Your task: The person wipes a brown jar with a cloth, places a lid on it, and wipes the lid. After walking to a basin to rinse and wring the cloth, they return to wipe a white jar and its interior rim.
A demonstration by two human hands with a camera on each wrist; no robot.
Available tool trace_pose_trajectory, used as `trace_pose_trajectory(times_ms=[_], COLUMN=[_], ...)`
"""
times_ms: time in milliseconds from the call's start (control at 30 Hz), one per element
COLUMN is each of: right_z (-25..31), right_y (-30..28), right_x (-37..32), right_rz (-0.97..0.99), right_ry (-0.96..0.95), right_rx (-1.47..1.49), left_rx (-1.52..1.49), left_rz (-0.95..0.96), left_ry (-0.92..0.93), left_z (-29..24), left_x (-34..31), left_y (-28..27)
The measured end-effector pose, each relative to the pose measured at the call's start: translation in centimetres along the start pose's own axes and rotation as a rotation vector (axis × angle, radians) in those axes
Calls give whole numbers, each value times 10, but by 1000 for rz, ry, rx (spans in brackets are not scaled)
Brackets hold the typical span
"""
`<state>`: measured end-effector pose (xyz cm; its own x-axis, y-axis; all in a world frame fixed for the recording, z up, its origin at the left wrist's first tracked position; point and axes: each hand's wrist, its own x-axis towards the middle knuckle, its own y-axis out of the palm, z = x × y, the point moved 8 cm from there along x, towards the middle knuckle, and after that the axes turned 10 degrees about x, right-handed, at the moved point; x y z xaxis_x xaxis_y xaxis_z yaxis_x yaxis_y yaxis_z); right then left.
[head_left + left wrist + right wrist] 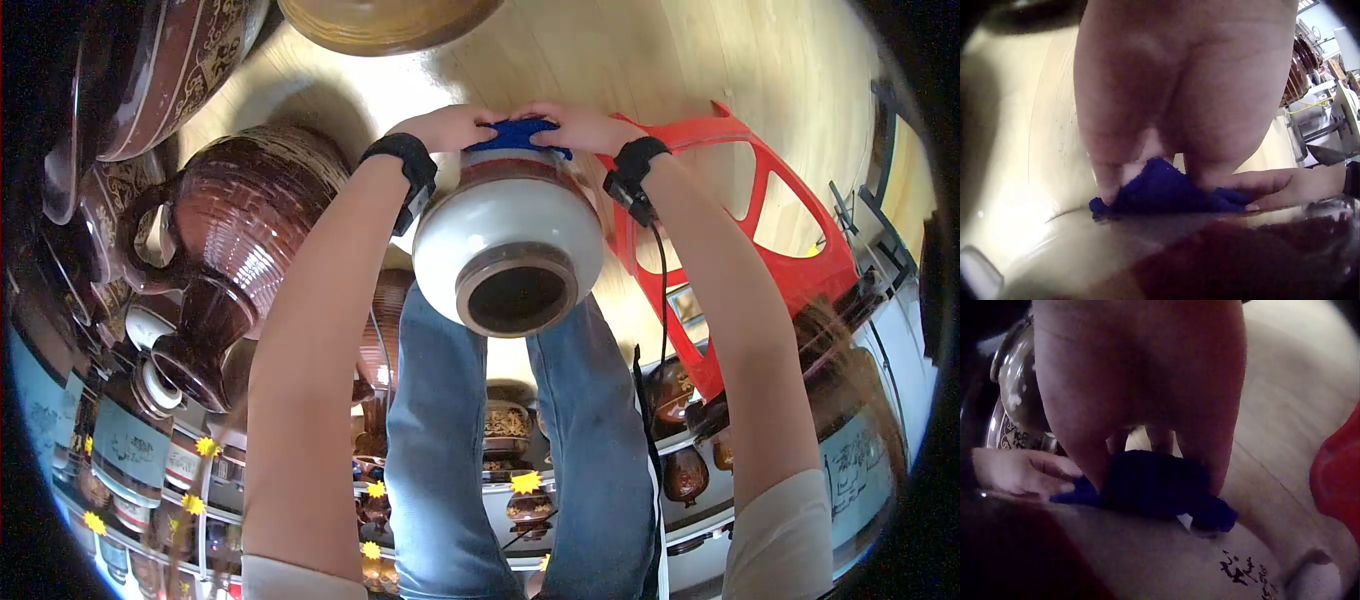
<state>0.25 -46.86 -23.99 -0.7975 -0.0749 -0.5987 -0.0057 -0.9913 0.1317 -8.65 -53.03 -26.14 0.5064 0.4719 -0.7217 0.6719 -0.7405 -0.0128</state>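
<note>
A glazed jar (508,225), white around its belly with a dark round opening facing the camera, is between the forearms. On its far end lies a blue cloth (515,134). The left hand (447,129) and right hand (580,128) meet there, both gripping the cloth against the jar. In the left wrist view the left hand (1179,81) pinches the cloth (1166,190) at the jar's surface. The right wrist view has the right hand (1141,375) holding the cloth (1154,484), dark writing showing on the pale glaze beside it.
Large brown jugs (250,200) crowd the left side. A red plastic stool (790,260) lies to the right on the wooden floor (640,50). A round brown vessel (390,20) is at the far side. Shelves of pottery with yellow star-shaped tags (525,483) appear at the bottom.
</note>
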Motion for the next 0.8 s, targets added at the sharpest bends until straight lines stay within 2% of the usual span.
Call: trace_pose_trajectory(times_ms=[67,133,167,233,267,333,467,533,633,767,800], right_z=[-6,-21,-30,-41,-48,-63,-76,-74,-75,-85,-92], right_y=[-3,-4,-6,-12,-14,-11,-11,-8,-2,-3,-3], right_x=[5,12,17,24,27,33,34,22,25,33,30], right_rz=[-29,-33,-34,-87,-86,-26,-26,-59,14,11,-9], right_ry=[63,150,146,62,60,117,197,302,250,226,332], right_rx=[-26,26,23,222,222,249,216,425,406,285,364], left_rx=[-13,-52,-47,-72,-101,-49,70,116,142,125,120], left_rz=[-2,111,-7,-6,-3,-20,-32,-80,-152,-186,-183], left_ry=[13,13,108,128,148,103,-20,-40,-56,-58,-57], left_z=[-3,1,6,17,22,33,53,59,69,83,88], left_x=[0,2,4,13,17,26,44,49,55,67,69], left_y=[-5,-1,-6,-3,-3,-2,0,1,-1,3,3])
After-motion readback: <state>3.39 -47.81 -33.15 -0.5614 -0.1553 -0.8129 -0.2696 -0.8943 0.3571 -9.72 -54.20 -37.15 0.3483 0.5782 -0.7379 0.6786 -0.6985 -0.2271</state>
